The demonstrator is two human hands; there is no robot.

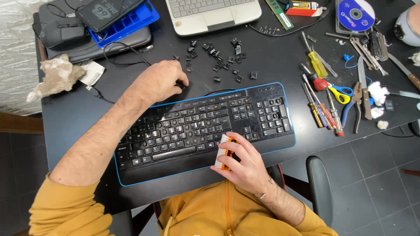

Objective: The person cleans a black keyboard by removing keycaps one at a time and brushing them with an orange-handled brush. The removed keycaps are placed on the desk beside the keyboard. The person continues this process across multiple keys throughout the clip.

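While right hand [245, 159] grips brush [224, 152] | left hand [159, 81] on keyboard [197, 126]; keycaps [218, 59] loose

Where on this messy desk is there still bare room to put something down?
Bare black table shows left of the keyboard, below the crumpled paper. Another patch lies between the loose keycaps and the screwdrivers. The right side is crowded with tools.

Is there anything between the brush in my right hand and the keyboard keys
Nothing visible. The right hand holds the orange-and-white brush at the keyboard's lower edge, right beside the keys. The left hand is above the keyboard's top edge, clear of it.
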